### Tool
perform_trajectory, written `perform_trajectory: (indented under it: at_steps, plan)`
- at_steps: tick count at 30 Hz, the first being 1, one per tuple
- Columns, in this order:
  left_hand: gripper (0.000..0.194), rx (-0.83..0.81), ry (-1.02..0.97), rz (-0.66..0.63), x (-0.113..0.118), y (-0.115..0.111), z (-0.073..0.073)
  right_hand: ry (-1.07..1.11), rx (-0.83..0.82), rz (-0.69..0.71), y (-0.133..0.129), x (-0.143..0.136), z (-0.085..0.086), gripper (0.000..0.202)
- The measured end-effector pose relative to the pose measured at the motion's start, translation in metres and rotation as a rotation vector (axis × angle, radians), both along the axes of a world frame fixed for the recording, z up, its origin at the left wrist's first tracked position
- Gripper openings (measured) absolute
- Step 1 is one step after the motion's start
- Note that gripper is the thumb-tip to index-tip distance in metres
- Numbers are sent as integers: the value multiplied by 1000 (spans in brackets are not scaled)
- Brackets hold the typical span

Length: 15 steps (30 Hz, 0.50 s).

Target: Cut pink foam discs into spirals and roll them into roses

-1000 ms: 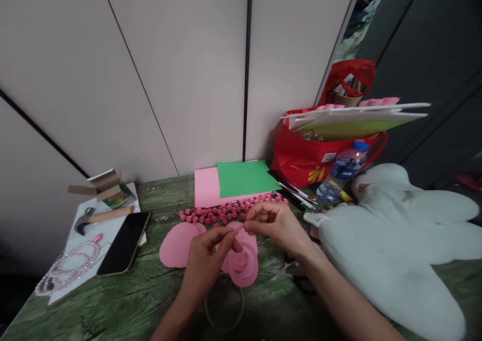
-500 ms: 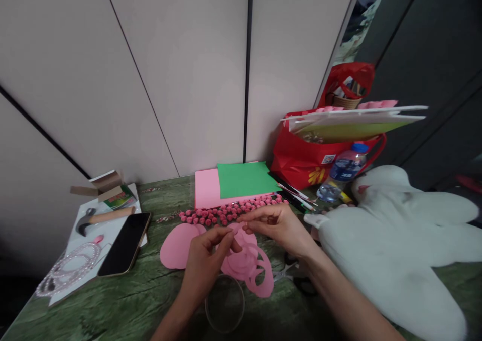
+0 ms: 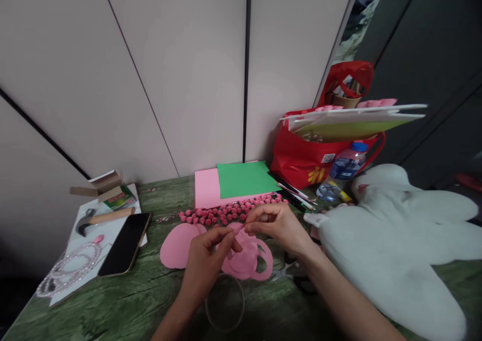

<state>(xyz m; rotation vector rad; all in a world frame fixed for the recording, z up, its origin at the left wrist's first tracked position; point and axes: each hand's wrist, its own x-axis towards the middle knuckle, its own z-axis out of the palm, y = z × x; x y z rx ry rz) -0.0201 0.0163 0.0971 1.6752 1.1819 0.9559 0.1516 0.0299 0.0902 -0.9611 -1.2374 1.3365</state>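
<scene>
As the left hand (image 3: pixel 213 246) and right hand (image 3: pixel 274 226) nearly meet over the tabletop (image 3: pixel 161 301), I see the fingers of both pinching a thin pink strip (image 3: pixel 240 228). Pink loops (image 3: pixel 245 258) show just below, with buds (image 3: pixel 226 214) beyond and scissors (image 3: pixel 282 271) near the right hand.

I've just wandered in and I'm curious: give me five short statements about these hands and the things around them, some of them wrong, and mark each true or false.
1. The left hand and right hand both pinch a small pink strip. True.
2. The hammer is in the right hand. False: the hammer lies at the left, beside the phone.
3. The green sheet lies over part of the pink sheet. True.
4. The bottle has a red cap. False: its cap is blue.
5. The scissors are in the left hand. False: the scissors lie on the table, partly hidden by the right forearm.
</scene>
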Motion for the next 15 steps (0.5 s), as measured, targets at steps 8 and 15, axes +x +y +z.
perform_trajectory:
  at_steps: [8, 15]
  plan:
    - [24, 7, -22, 1, 1, 1, -1, 25, 13, 101, -2, 8, 4, 18]
    - [25, 5, -2, -4, 0, 1, -1, -18, -27, 62, 1, 8, 1, 25]
